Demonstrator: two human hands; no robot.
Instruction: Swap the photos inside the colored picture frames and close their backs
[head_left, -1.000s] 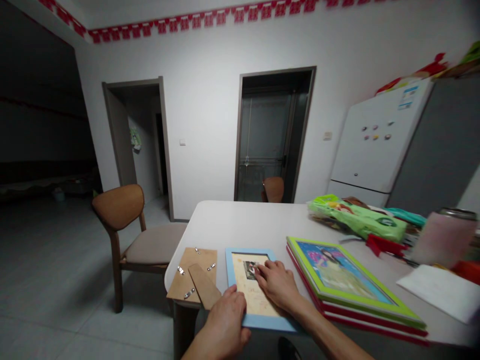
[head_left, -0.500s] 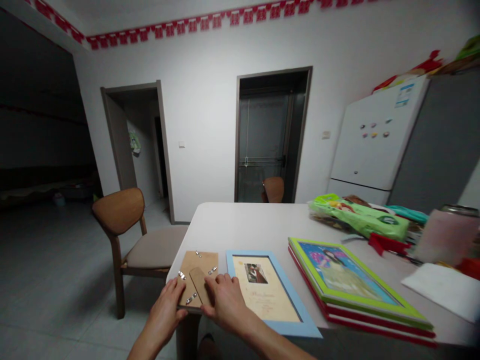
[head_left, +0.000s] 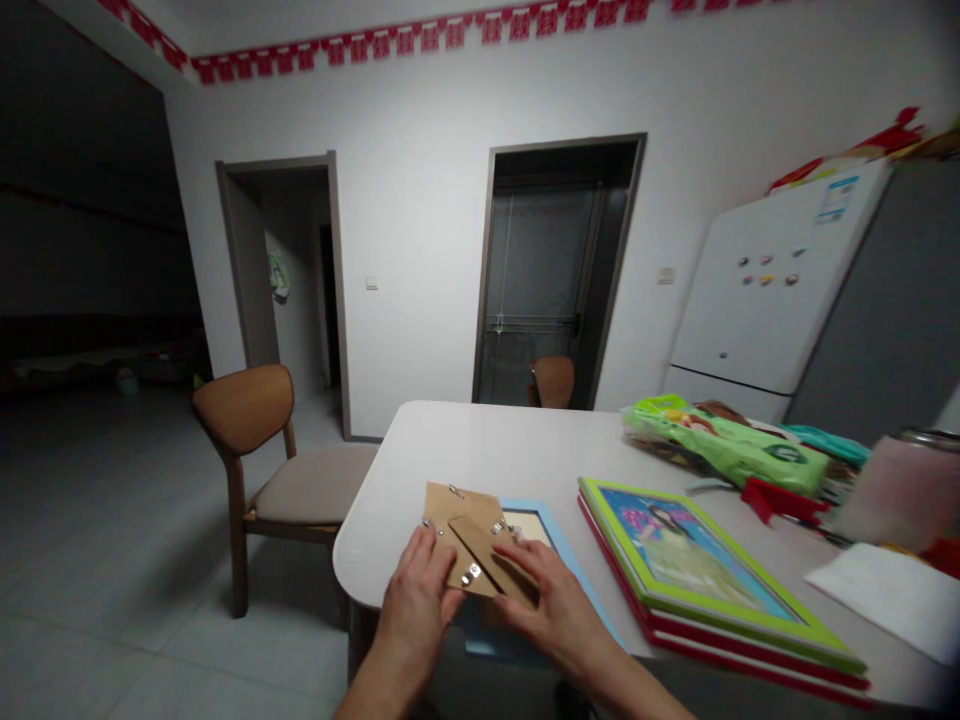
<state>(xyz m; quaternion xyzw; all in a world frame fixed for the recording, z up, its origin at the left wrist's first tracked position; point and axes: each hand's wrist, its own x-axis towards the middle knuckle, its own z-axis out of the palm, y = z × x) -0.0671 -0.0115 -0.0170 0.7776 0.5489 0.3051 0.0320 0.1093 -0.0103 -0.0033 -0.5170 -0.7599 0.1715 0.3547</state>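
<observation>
A brown backing board (head_left: 472, 505) with metal hanging clips and a flap-like stand (head_left: 491, 560) is held between both hands in the head view. My left hand (head_left: 420, 580) grips its left edge, with the thumb at the near corner. My right hand (head_left: 544, 595) closes on its right side, fingers over the stand. Beneath the board and to its right lies a light blue picture frame (head_left: 574, 565), now mostly covered. Whether the board touches that frame cannot be made out.
Right of the blue frame rests a stack of frames, a green picture frame (head_left: 750, 610) on top of red ones. Farther right are a green packet (head_left: 735, 445), a red object (head_left: 780, 500) and white paper (head_left: 892, 595). A wooden chair (head_left: 244, 415) stands left of the white table (head_left: 465, 430).
Both hands have carried the backing board rightward from the table's left corner, so it now overlaps the blue frame. The camera view has turned slightly left.
</observation>
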